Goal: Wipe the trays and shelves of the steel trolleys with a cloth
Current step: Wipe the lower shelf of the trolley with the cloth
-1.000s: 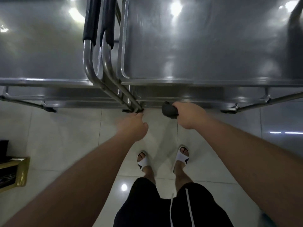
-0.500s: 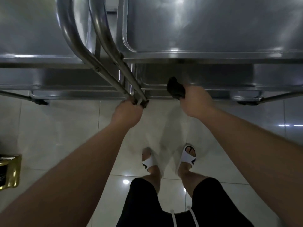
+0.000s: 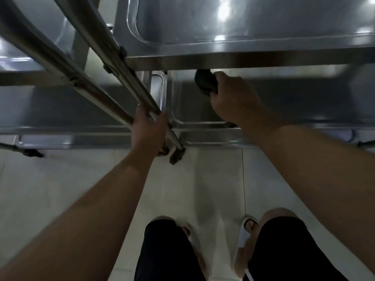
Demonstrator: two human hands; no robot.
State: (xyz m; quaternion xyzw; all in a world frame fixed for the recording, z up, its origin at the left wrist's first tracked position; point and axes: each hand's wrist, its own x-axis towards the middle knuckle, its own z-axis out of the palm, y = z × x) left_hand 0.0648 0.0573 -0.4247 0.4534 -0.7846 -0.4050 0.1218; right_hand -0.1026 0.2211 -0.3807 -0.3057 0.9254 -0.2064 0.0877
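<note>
Two steel trolleys stand side by side in front of me. The right trolley's top tray (image 3: pixel 243 49) fills the upper right, and its lower shelf (image 3: pixel 203 123) lies beneath it. My right hand (image 3: pixel 233 100) reaches in over that lower shelf, closed on a dark bunched cloth (image 3: pixel 205 83) just under the top tray's front edge. My left hand (image 3: pixel 148 130) is wrapped around the lower end of the slanted steel frame tubes (image 3: pixel 113 86) between the two trolleys. The left trolley's lower shelf (image 3: pixel 50 110) is dim.
Pale glossy floor tiles (image 3: pixel 60 189) stretch below the trolleys. My legs in black shorts and white sandals (image 3: pixel 246 234) stand close to the right trolley. A trolley foot and brace (image 3: pixel 30 153) sit at the left, and another brace shows at the far right edge.
I have bent lower and closer. My right hand with the cloth moved from the shelf's front edge in over the lower shelf. My left hand took hold of the frame tubes.
</note>
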